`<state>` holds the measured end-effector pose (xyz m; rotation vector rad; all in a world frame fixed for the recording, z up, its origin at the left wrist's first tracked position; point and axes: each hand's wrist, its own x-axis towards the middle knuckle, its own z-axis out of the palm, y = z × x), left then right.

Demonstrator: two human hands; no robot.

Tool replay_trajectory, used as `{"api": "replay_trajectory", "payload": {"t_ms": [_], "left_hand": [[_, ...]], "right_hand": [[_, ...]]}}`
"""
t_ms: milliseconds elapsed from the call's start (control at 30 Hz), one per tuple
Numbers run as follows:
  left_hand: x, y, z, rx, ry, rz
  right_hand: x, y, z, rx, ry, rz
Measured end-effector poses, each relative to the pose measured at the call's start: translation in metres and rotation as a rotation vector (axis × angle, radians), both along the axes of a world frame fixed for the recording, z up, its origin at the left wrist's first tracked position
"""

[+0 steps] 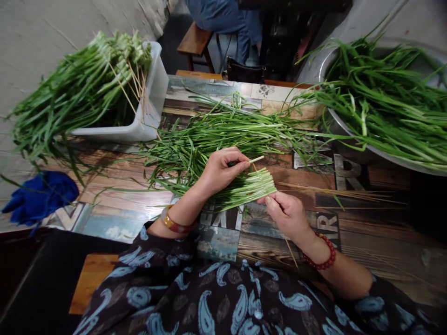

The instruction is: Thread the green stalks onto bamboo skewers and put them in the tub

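A row of green chive stalks lies side by side on a thin wooden skewer, their pale cut ends to the right. My left hand pinches one more stalk at the skewer's upper end, just above the row. At the row's lower right corner, my right hand grips the skewer and the edge of the stalks between thumb and fingers. Behind my hands a loose pile of chives spreads over the wood-patterned table.
On the left, a white bin holds skewered chives, with blue gloves nearer me. A metal basin of chives stands at the right. Loose skewers lie right of my hands. Beyond the table sits a person near a wooden stool.
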<state>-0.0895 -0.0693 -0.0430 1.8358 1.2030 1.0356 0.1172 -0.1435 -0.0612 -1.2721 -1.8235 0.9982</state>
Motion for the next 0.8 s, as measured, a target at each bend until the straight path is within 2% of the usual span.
{"api": "replay_trajectory", "payload": {"t_ms": [233, 333, 467, 667, 800], "left_hand": [[0.001, -0.002, -0.002, -0.013, 0.032, -0.177], [-0.002, -0.002, 0.000, -0.016, 0.036, -0.197], [-0.007, 0.000, 0.012, -0.081, 0.052, -0.174], [-0.002, 0.008, 0.028, -0.309, 0.016, -0.427], [-0.003, 0.010, 0.042, -0.377, -0.045, -0.400]], "right_hand": [[0.003, 0.001, -0.006, -0.069, 0.051, 0.024], [0.005, 0.002, -0.008, -0.120, 0.106, 0.051], [0.008, 0.004, -0.008, -0.162, 0.179, 0.109], [0.010, 0.012, -0.002, -0.054, 0.096, 0.124], [0.011, 0.012, 0.008, -0.040, 0.093, 0.059]]}}
